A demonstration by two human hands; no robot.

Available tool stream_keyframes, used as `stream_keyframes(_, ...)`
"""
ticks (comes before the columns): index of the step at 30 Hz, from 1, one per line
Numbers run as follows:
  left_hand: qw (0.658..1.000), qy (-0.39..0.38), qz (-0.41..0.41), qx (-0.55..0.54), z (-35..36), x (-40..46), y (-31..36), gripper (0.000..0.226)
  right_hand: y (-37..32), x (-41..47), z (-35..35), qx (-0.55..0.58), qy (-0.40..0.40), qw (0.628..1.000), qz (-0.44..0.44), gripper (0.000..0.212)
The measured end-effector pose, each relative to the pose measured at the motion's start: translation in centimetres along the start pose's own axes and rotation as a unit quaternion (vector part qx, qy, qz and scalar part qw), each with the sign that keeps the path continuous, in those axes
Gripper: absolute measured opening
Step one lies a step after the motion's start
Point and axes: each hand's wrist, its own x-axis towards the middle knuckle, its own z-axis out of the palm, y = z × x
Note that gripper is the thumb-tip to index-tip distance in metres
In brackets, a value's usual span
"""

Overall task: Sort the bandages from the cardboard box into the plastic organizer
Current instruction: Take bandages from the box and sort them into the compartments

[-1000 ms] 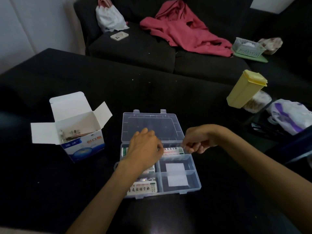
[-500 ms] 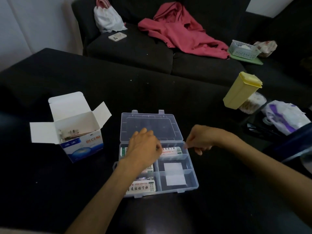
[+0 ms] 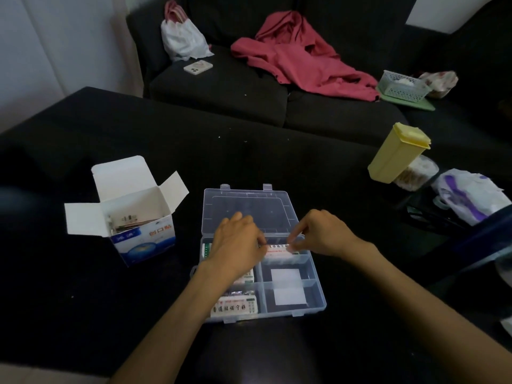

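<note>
Both your hands meet over the back compartment of the clear plastic organizer (image 3: 315, 303), which lies open on the dark table (image 3: 83, 300) with its lid folded away from you. Half a second ago your right hand (image 3: 322, 234) hung just off the organizer's right edge, fingers curled on nothing you could see; it now reaches in over the back compartment, fingertips pinching down at the white printed packet (image 3: 279, 252) lying there. Your left hand (image 3: 237, 245) has barely shifted, its curled fingers covering the left half of that same compartment, so you cannot tell from this view whether it grips a bandage or only steadies the packet.

The cardboard box (image 3: 138, 234) stands to the left of the organizer, well apart, flaps open, with a few bandages (image 3: 124, 221) showing inside it. At the organizer's near left, more printed packets (image 3: 235, 307) fill the compartments; at its right, two compartments show only pale squares (image 3: 286, 286), and what those are is not clear.

The change suggests you are seating or straightening what sits in the back row, not fetching a fresh load. With bandages left in the box, the sorting looks only partly done, and another trip to the box is likely to follow.
</note>
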Motion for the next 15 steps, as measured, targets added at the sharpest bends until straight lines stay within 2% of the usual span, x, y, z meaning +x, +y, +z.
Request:
stream_keyframes(3, 0.998, 0.031, -0.012, -0.045, -1.7, -0.6, -0.3, 0.022, -0.5, -0.6, -0.9, 0.044, 0.019, 0.999, 0.002, 0.013)
stream_keyframes(6, 0.984, 0.143, -0.033, -0.103, -4.8, -2.0, -1.6, 0.022, -1.9, -1.4, -2.8, 0.087, 0.017, 0.996, -0.011, 0.010)
stream_keyframes(9, 0.934, 0.315, -0.073, -0.152, -7.6, -5.1, -3.5, 0.021, -4.7, -1.7, -4.6, 0.109, 0.053, 0.991, -0.054, 0.010)
stream_keyframes(11, 0.890, 0.420, -0.126, -0.122, -8.9, -7.2, -5.5, 0.019, -7.9, -1.5, -4.9, 0.140, 0.087, 0.980, -0.107, 0.011)
stream_keyframes(13, 0.872, 0.442, -0.197, -0.069, -9.2, -8.3, -7.5, 0.019, -11.2, -1.3, -4.6, 0.156, 0.135, 0.965, -0.164, 0.016)
stream_keyframes(15, 0.876, 0.403, -0.260, -0.036, -9.5, -9.3, -9.8, 0.032, -15.0, -0.8, -3.4, 0.123, 0.186, 0.950, -0.221, 0.023)
